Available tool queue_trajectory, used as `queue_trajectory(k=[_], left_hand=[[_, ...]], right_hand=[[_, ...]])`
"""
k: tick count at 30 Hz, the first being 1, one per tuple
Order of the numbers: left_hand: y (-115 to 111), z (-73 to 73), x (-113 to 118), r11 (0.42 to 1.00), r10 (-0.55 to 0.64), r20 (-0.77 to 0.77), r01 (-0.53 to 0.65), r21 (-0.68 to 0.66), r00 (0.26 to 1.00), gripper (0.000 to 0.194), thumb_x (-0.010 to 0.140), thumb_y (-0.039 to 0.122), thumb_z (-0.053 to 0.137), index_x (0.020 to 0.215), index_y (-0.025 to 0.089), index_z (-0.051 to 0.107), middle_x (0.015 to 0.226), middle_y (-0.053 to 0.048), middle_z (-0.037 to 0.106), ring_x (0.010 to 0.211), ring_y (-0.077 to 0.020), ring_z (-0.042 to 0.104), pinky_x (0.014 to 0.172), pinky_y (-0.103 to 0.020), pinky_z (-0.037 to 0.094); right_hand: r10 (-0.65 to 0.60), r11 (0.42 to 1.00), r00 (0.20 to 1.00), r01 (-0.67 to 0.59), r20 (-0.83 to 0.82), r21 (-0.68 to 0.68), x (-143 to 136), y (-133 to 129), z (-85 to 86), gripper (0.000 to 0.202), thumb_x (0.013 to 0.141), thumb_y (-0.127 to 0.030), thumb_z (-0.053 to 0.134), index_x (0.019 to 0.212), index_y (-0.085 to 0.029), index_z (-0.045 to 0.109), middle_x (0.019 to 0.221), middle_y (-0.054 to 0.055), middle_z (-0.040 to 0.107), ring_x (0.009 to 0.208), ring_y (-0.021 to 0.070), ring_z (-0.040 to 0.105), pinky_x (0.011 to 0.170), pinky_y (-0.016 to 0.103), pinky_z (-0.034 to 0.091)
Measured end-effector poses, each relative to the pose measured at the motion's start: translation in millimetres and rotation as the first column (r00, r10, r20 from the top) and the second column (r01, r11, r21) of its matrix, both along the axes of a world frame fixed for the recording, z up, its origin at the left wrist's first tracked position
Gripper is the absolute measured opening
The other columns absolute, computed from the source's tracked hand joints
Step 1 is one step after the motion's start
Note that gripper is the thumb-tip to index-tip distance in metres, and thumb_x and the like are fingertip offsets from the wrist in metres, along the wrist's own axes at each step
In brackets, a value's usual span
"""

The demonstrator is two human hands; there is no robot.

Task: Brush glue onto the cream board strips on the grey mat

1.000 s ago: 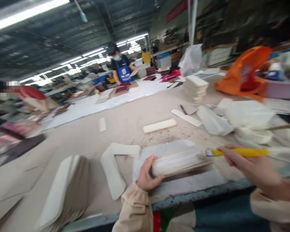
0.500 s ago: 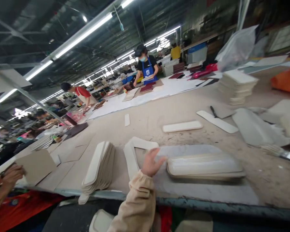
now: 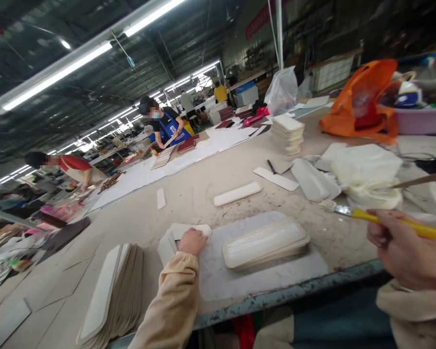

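**Left hand on loose strip, brush held off to the right**

Your left hand [image 3: 192,241] presses curled fingers on a white strip [image 3: 189,230], just left of the glued stack [image 3: 266,242], whose long axis runs left-right. Your right hand [image 3: 407,249] pinches the yellow brush [image 3: 385,218], bristles pointing left, well apart from the stack.

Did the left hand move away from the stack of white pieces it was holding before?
Yes. The left hand let go of the glued stack on the grey mat and went left, onto a loose white piece.
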State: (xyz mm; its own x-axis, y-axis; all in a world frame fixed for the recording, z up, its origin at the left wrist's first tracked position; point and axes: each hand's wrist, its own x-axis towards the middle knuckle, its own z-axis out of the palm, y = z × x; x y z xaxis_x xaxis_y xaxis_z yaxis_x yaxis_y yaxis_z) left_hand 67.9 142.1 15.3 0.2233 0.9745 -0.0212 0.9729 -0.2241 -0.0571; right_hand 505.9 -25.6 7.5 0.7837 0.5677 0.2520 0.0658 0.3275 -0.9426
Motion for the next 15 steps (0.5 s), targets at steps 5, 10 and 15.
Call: queue_trajectory(k=[5, 10, 15], left_hand=[[5, 7.9, 4, 0.998, 0.031, -0.082, -0.035, -0.051, 0.996, 0.034, 0.09, 0.042, 0.048, 0.095, 0.02, 0.074, 0.105, -0.013, 0.07, 0.1, -0.0238, 0.066, 0.087, -0.033, 0.046], [13, 7.6, 16, 0.989, 0.111, -0.111, -0.121, -0.089, 0.988, 0.037, 0.092, 0.046, 0.051, 0.098, 0.013, 0.068, 0.102, -0.01, 0.07, 0.097, -0.0212, 0.065, 0.088, -0.041, 0.049], [15, 2.9, 25, 0.98, 0.182, -0.044, -0.185, -0.072, 0.982, 0.029, 0.09, 0.04, 0.057, 0.095, 0.013, 0.066, 0.101, -0.009, 0.07, 0.095, -0.0202, 0.065, 0.087, -0.041, 0.05]], right_hand=[[0.107, 0.988, 0.963, -0.075, -0.247, 0.136, -6, 1, 2.4, 0.028, 0.064, -0.036, 0.079, 0.075, -0.015, 0.064, 0.047, -0.001, 0.041, 0.043, 0.0072, 0.034, 0.041, 0.025, 0.017], [0.133, 0.981, 0.962, -0.093, -0.24, 0.17, -7, 1, -3.5, 0.025, 0.065, -0.028, 0.077, 0.079, -0.012, 0.065, 0.047, -0.001, 0.045, 0.041, 0.0072, 0.035, 0.038, 0.02, 0.02], [0.119, 0.986, 0.959, -0.083, -0.255, 0.148, -9, 1, -0.4, 0.024, 0.064, -0.029, 0.077, 0.077, -0.013, 0.065, 0.047, -0.001, 0.044, 0.04, 0.0073, 0.034, 0.039, 0.021, 0.018]])
